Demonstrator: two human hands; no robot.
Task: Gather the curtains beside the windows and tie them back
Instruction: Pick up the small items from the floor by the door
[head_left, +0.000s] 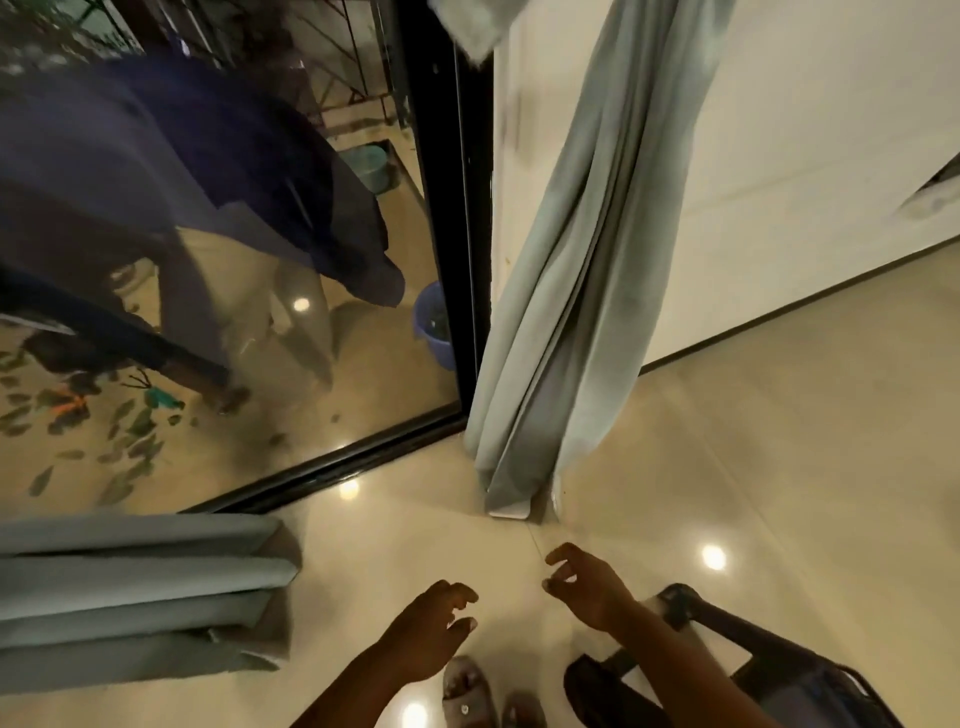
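Your left hand (434, 631) and right hand (587, 582) both hang over the floor (779, 441) with fingers loosely curled, holding nothing. The gathered pale green curtain (566, 291) hangs ahead of you against the wall corner just beside the black window frame (447, 208), its hem touching the floor. A second curtain (135, 592) lies folded in pleats at the floor's left edge, below the glass.

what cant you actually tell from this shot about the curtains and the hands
Head view only:
- Right curtain: its top is cut off by the upper edge, so any tie-back cannot be seen.
- Left curtain: runs off the left edge; only folded pleats show.
- Left hand and right hand: both hold nothing.
- Window glass: reflections obscure what lies outside.
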